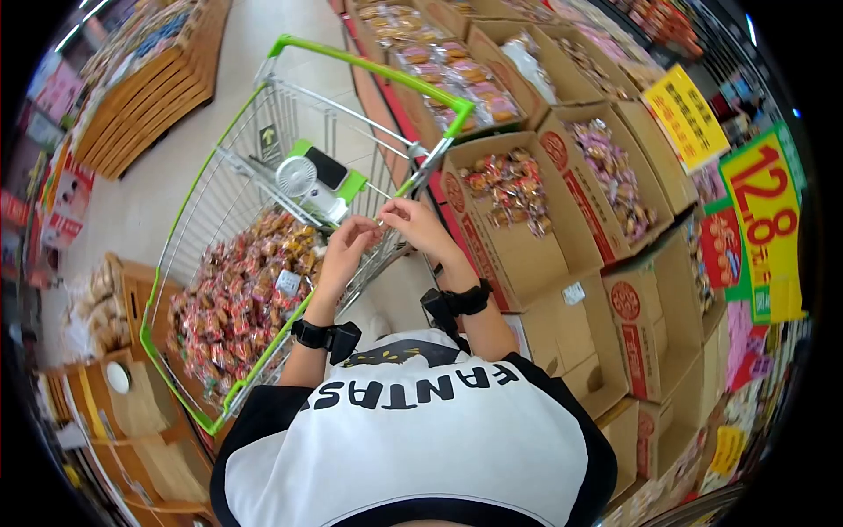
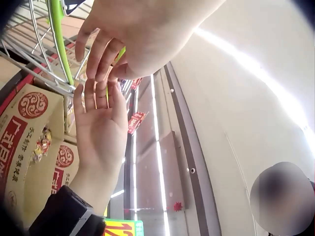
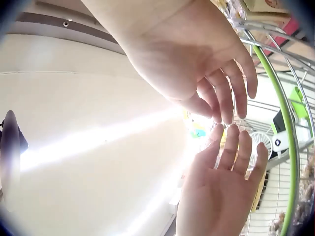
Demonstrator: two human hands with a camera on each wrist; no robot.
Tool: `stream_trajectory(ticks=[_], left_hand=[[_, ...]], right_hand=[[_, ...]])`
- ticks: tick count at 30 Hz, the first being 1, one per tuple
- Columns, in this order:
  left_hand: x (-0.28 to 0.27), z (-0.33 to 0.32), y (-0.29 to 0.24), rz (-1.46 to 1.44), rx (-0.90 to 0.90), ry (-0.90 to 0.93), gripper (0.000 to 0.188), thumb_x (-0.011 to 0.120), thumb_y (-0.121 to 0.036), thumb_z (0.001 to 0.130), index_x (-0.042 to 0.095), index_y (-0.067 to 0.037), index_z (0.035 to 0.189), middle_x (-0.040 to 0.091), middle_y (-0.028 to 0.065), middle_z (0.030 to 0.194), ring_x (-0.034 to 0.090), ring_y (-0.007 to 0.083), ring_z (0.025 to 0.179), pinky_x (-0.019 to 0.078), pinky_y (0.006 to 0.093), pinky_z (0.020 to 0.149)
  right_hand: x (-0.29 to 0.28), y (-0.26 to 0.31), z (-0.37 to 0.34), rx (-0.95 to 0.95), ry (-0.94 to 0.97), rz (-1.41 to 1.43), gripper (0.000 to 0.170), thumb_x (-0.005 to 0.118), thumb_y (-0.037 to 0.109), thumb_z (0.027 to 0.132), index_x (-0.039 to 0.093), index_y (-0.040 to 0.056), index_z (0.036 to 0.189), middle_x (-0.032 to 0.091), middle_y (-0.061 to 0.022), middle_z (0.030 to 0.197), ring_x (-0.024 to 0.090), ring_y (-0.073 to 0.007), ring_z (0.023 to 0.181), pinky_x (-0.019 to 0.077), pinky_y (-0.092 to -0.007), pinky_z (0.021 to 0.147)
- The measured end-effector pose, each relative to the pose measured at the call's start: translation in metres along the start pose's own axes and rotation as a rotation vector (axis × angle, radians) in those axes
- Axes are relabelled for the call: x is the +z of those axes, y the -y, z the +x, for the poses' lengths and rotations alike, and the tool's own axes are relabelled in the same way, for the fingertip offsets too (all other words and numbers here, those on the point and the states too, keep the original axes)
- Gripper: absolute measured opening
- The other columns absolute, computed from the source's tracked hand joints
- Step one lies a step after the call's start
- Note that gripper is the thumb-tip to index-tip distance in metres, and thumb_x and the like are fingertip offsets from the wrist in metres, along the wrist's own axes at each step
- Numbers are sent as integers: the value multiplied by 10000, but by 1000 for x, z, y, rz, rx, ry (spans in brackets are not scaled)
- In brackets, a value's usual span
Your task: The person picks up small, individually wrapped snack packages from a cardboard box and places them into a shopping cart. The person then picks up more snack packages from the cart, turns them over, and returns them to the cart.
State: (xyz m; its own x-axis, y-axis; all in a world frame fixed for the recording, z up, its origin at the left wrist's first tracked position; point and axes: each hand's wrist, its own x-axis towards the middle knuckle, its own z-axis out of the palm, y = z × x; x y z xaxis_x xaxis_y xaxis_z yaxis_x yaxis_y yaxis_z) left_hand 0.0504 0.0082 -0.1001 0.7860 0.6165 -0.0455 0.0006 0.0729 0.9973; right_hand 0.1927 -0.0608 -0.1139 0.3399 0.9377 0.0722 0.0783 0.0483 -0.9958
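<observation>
Both hands meet fingertip to fingertip at the near rim of a shopping cart (image 1: 162, 263) with green edging. My left hand (image 1: 347, 250) has loosely bent fingers; in the left wrist view the left hand (image 2: 140, 34) comes in from the top. The right hand (image 1: 420, 230) faces it, its fingers slightly bent, as the right hand (image 3: 187, 59) in the right wrist view also shows. No object shows in either palm. A white handheld fan (image 1: 297, 177) and a dark phone (image 1: 327, 167) sit just beyond the hands, at the cart's child seat. Wrapped snacks (image 1: 241, 307) fill the basket below.
To the right stand cardboard boxes (image 1: 492, 255), some with wrapped snacks (image 1: 509, 189). A yellow price sign (image 1: 762, 211) hangs at the far right. A slatted wooden display (image 1: 154, 88) stands at the upper left, with tiled floor (image 1: 263, 26) beside it. Wooden shelving (image 1: 132, 422) is at lower left.
</observation>
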Motion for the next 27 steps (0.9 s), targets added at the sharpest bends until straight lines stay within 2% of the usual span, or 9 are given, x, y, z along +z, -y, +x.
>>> stream_trajectory(ticks=[2,3,7,10,12,18,20,24,27], left_hand=[[14,8,-2,-31,8,96,120,432,-31,784,483,3,886,534,55,814,517,116,763,410,225,689],[20,12,-1,-11,-8,112,120,429,-30,785,483,0,887,533,52,811,519,119,765,410,226,690],[49,29,4,-34,15,247,115,426,-31,786,483,6,878,537,58,804,523,124,765,413,232,686],[72,39,0,1,17,361,119,439,-66,779,500,-8,863,545,49,775,525,118,743,406,225,675],[87,44,-2,-7,13,406,117,441,-68,779,503,-10,859,545,47,771,524,117,742,401,220,667],[126,71,9,35,-15,499,114,443,-75,785,505,-9,854,546,45,765,523,113,741,410,225,666],[137,79,11,52,-17,534,116,433,-72,788,503,-12,858,544,46,765,525,115,745,416,225,673],[164,96,22,30,-6,601,123,418,-69,789,494,-21,874,538,44,774,516,110,732,413,225,663],[183,113,40,134,1,630,111,422,-60,780,497,-28,855,530,35,741,506,104,679,409,218,621]], right_hand=[[-17,6,-7,3,-57,4,119,500,104,761,530,-7,791,545,-41,675,519,-102,641,399,-224,596],[-28,12,-12,34,-61,-34,119,484,110,783,516,-4,795,537,-24,711,527,-95,704,402,-215,643],[-67,15,-22,-21,-219,27,110,480,109,785,512,4,798,536,-19,702,529,-97,698,406,-216,644],[-99,19,-34,73,-376,20,125,484,126,791,527,9,809,546,-23,697,530,-91,699,406,-206,631],[-125,5,-38,26,-484,-57,125,493,116,767,534,6,808,562,-56,677,530,-106,638,411,-220,589],[-187,-9,-67,82,-698,60,149,502,133,772,545,4,833,567,-52,672,533,-102,617,403,-203,534],[-205,-12,-80,218,-799,53,156,491,156,792,542,24,858,566,-37,706,537,-93,633,408,-197,554],[-244,-40,-104,325,-961,76,137,499,168,777,551,47,815,573,-29,705,543,-86,617,409,-193,532],[-257,-52,-119,414,-1017,16,139,498,183,769,554,60,800,575,-23,701,549,-88,613,401,-193,512]])
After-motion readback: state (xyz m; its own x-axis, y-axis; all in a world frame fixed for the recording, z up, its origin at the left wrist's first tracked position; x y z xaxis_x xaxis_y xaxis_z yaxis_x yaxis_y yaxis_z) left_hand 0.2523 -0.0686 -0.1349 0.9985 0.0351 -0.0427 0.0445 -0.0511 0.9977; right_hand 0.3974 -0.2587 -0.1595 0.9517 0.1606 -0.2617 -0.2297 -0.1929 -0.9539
